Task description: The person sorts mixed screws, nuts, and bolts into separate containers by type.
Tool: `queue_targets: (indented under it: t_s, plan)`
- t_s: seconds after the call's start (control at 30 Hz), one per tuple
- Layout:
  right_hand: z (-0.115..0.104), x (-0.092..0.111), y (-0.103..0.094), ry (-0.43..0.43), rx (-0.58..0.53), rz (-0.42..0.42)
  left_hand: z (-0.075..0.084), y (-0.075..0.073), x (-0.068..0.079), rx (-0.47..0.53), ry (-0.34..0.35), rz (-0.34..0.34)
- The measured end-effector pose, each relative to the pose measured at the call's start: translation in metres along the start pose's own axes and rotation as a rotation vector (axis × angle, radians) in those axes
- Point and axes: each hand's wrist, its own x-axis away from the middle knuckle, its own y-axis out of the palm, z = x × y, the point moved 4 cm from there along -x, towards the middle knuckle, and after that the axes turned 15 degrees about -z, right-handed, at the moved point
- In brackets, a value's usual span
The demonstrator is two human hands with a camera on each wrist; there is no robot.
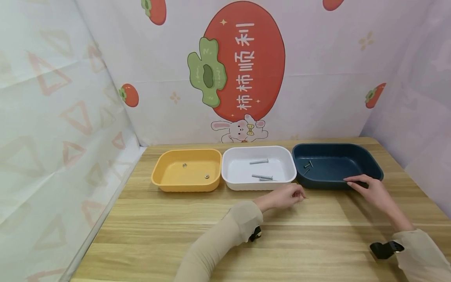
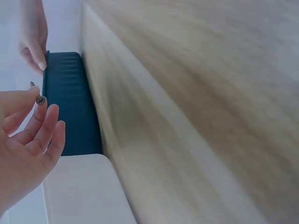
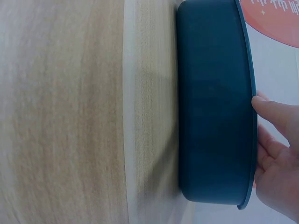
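My left hand is in front of the gap between the white and dark blue trays, low over the table. Its thumb and forefinger pinch a small screw, whose cross-slotted head faces the left wrist view; the other fingers are loosely bent. At the dark blue tray, my right hand holds the front rim near its right end, thumb outside and fingers over the inner side. Small dark screws lie at the left inside that tray.
The white tray stands in the middle, with several long bolts in it. To its left, a yellow tray contains two nuts. All three trays stand in a row near the back edge of the wooden table, before a printed cloth.
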Motion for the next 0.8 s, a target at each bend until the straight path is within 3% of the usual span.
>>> queue_targets:
  t_s: [0.13, 0.43, 0.8]
  plan:
    - [0.011, -0.001, 0.003, 0.013, -0.005, 0.006, 0.005, -0.006, 0.000, 0.035, -0.013, 0.042]
    - [0.077, -0.008, 0.021, 0.033, 0.035, 0.038, 0.013, -0.014, -0.005, 0.004, 0.035, 0.162]
    - [0.082, -0.009, 0.022, 0.022, 0.021, 0.042, 0.020, -0.020, -0.015, 0.063, 0.012, 0.264]
